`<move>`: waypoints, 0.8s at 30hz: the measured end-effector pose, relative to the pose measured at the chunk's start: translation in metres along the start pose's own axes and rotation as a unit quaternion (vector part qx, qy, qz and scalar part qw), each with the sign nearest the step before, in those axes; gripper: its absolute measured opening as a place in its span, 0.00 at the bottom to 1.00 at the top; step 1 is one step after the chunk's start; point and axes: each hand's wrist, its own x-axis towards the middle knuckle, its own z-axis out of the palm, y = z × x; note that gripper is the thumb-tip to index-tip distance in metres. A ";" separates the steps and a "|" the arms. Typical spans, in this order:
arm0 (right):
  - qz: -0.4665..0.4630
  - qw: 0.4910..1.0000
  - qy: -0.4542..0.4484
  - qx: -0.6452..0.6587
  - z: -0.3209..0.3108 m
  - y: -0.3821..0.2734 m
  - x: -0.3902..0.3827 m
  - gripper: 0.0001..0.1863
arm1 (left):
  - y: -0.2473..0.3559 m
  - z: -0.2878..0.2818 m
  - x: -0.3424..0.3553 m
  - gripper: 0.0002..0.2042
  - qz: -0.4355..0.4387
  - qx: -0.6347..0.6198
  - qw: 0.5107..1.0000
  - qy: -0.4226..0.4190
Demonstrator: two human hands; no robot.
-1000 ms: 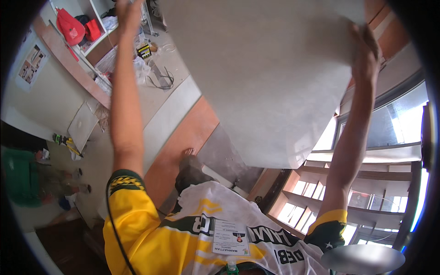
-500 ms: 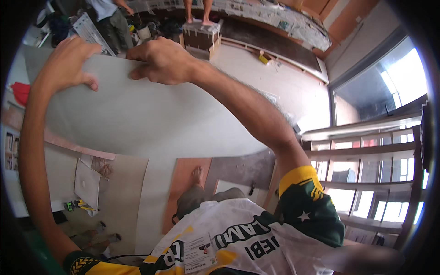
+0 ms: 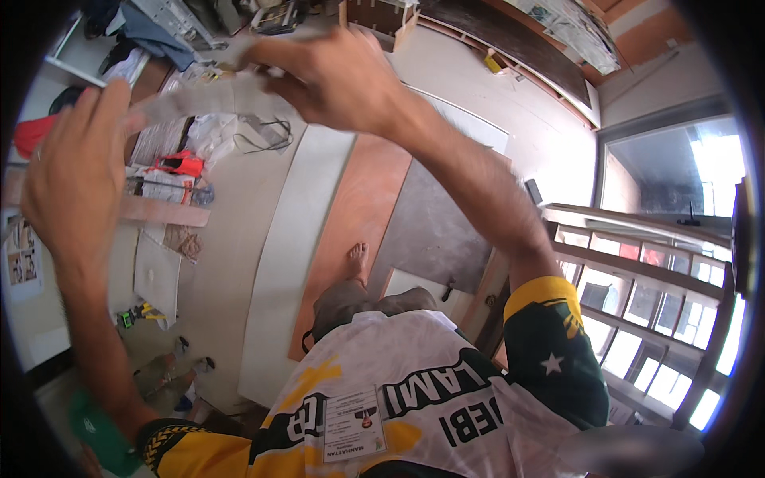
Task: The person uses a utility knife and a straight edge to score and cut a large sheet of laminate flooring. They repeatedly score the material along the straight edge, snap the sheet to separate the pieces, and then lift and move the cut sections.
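Both hands are raised at the upper left, a pale strip [image 3: 203,101] (blurred and see-through in places) stretched between them. The right hand [image 3: 343,84] bends its thumb and fingers at one end; the left hand [image 3: 80,171] has its fingers extended beside the other — whether either truly grips it, I cannot tell. Below, white [image 3: 275,263], orange-brown [image 3: 339,239] and dark grey boards [image 3: 434,227] lie side by side.

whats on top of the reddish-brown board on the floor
A bare foot rests on the reddish-brown board. The trousers and jersey cover part of its near end, so anything there is hidden, as is the surface under the foot.
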 end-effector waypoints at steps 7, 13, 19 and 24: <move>0.039 0.995 -0.021 -0.088 0.155 0.074 -0.136 0.22 | 0.061 0.034 -0.161 0.16 -0.221 -0.023 0.964 -0.146; -0.056 0.996 -0.004 -0.063 0.261 0.049 -0.152 0.29 | 0.171 0.111 -0.357 0.22 -0.405 -0.099 0.896 -0.151; -0.081 0.994 -0.071 0.034 0.378 0.015 -0.224 0.29 | 0.273 0.164 -0.486 0.30 -0.514 -0.103 0.810 -0.263; -0.017 0.982 -0.176 0.072 0.457 -0.010 -0.284 0.31 | 0.308 0.191 -0.572 0.36 -0.523 -0.212 0.740 -0.366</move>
